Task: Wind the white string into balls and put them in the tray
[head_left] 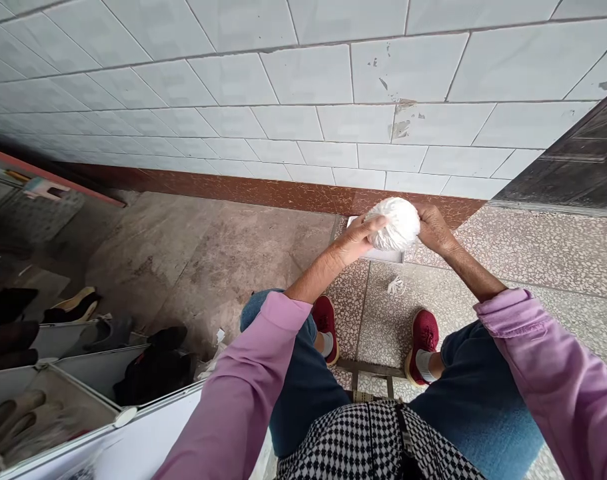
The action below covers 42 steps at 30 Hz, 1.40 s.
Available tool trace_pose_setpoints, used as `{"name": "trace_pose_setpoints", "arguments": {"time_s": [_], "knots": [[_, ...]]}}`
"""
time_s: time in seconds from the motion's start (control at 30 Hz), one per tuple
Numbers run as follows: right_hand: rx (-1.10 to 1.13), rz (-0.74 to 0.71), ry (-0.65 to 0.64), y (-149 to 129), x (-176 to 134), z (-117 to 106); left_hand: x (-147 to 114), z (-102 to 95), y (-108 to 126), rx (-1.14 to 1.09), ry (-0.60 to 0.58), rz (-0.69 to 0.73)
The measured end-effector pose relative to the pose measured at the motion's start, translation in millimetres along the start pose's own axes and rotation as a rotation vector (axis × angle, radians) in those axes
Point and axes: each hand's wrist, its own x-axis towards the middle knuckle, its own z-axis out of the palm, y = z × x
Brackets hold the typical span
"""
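In front of the tiled wall is a round ball of white yarn (pixel 394 224), up off the floor. My left hand (pixel 357 241) grips it from the left, the thumb lying across its near face. On the other side, my right hand (pixel 434 230) is closed with its curled fingers against the ball's right edge; its fingertips are partly hidden. Under the ball, a shallow white tray (pixel 392 256) sits on the floor, mostly covered from view. A small loose tangle of white yarn (pixel 396 286) lies on the floor nearer to me.
Red shoes (pixel 426 337) are planted either side, with a low metal bar (pixel 373 368) between them. At left stands a rack (pixel 96 367) with shoes and dark items. A white-tiled wall (pixel 303 80) rises ahead, a dark door (pixel 578 157) at right.
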Motion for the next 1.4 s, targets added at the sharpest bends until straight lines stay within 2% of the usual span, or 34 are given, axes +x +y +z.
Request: {"name": "trace_pose_setpoints", "arguments": {"time_s": [0.17, 0.3, 0.4, 0.47, 0.57, 0.63, 0.73, 0.87, 0.97, 1.1, 1.23, 1.4], "knots": [[-0.189, -0.023, -0.065, -6, -12, 14, 7, -4.3, 5, -0.033, 0.178, 0.186], [-0.183, -0.056, -0.190, -27, -29, 29, 13, -13.1, 4, -0.031, 0.299, 0.265], [-0.148, -0.101, -0.229, -46, -42, 36, 16, -18.9, 0, 0.030, 0.404, 0.282], [-0.132, -0.132, -0.220, -59, -48, 33, 16, -21.6, -3, 0.112, 0.463, 0.294], [-0.120, -0.158, -0.155, -76, -50, 17, 13, -24.9, -4, 0.280, 0.496, 0.331], [-0.114, -0.165, -0.089, -83, -49, 3, 10, -26.3, -3, 0.379, 0.453, 0.315], [-0.131, -0.168, -0.009, -88, -46, -12, 6, -25.3, -1, 0.439, 0.305, 0.230], [-0.202, -0.193, 0.030, -82, -43, -19, 2, -15.6, -6, 0.421, 0.114, 0.117], [-0.267, -0.202, 0.047, -75, -40, -20, 0, -4.5, -9, 0.338, 0.037, 0.021], [-0.271, -0.191, 0.082, -66, -35, -23, -4, 5.9, -6, 0.264, -0.029, -0.035], [-0.192, -0.133, 0.091, -55, -26, -28, -6, 6.1, 0, 0.239, -0.051, 0.004], [-0.145, -0.092, -0.013, -30, -13, -27, -4, 0.9, 0, 0.188, 0.003, 0.054]]}}
